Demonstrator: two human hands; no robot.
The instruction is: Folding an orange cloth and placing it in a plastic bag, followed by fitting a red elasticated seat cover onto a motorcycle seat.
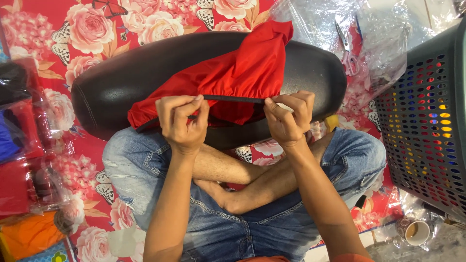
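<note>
Shiny red cloth cover [242, 73] over smooth, matt black seat [121, 82].

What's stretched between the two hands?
In the head view, a dark elastic band, the hem of the red cover, runs taut from the left hand to the right hand, over the black seat.

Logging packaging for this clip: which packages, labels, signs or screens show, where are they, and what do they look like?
Clear plastic bags of folded cloth: stacked along the left edge; black, blue, red inside.
Orange packet: bottom left corner, soft, flat.
Empty clear plastic bags: top right, crumpled, beside the grey basket.
No labels, signs or screens can be made out.
</note>
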